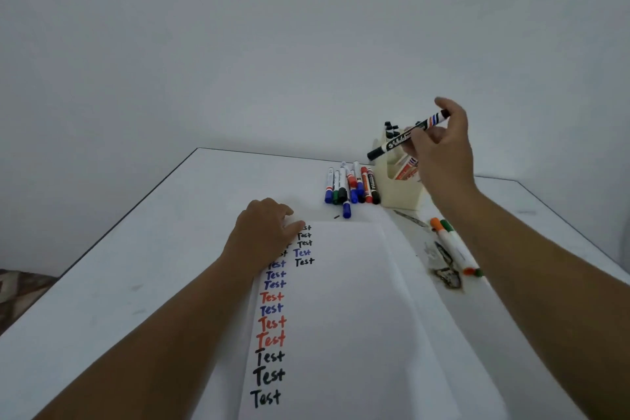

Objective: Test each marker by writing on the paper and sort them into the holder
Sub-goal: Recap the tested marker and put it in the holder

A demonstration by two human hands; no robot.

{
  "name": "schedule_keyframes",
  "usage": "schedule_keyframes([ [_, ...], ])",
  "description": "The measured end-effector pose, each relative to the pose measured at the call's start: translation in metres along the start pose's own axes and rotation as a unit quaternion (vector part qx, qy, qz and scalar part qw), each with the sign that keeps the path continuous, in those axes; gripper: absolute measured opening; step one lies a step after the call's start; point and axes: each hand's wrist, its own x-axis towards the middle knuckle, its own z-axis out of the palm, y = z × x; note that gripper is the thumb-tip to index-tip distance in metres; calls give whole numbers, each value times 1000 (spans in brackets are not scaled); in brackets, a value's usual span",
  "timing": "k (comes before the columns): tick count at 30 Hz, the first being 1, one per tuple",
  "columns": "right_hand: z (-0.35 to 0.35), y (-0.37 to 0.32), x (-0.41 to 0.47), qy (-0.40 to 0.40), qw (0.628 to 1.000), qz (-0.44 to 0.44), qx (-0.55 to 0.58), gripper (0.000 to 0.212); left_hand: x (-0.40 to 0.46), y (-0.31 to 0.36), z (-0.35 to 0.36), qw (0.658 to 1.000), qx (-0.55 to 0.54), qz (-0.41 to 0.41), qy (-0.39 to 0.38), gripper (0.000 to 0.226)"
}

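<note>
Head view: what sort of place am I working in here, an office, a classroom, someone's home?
Probably a plain room at home or in an office; I cannot tell which. A white table stands against a bare wall, with only loose markers, a marker holder and paper on it.

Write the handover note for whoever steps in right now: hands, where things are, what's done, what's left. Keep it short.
Right hand holds a capped black marker in the air above the beige holder.
Left hand rests on the top left corner of the paper.
Done: two columns of "Test" written in black, red and blue; some markers already stand in the holder.
Left: drop the held marker into the holder, then test and sort the pile of markers lying left of the holder. Two white markers with orange and green caps lie right of the paper; their status is unclear.
</note>
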Motion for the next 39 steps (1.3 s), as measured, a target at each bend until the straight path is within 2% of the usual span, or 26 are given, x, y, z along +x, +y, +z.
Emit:
schedule_keyframes([
  [4,-15,-8,44,12,994,-44,-95,45,3,-5,5,1000,5,6,16,41],
  [11,-16,2,83,-28,980,-53,-190,50,10,-12,2,997,-66,-30,-1,34],
  [18,-5,18,102,-41,968,-82,-233,46,12,-13,6,999,-43,-23,3,32],
  [23,-7,17,126,-3,966,-117,-232,45,12,-13,6,999,-37,-18,3,31],
  [27,-9,25,146,-22,957,-100,-272,42,14,-15,8,999,-30,-19,-4,33],
  [33,-6,60,156,-78,934,-53,-346,30,15,-17,10,1000,-21,-18,-6,35],
  [35,-4,70,159,-77,924,-42,-371,32,15,-16,9,1000,-17,-18,-8,35],
  [36,-3,76,162,-69,916,-44,-394,36,15,-16,9,1000,-15,-18,-9,34],
  [39,2,77,162,-84,858,-44,-504,48,15,-14,8,1000,-12,-16,-10,33],
])
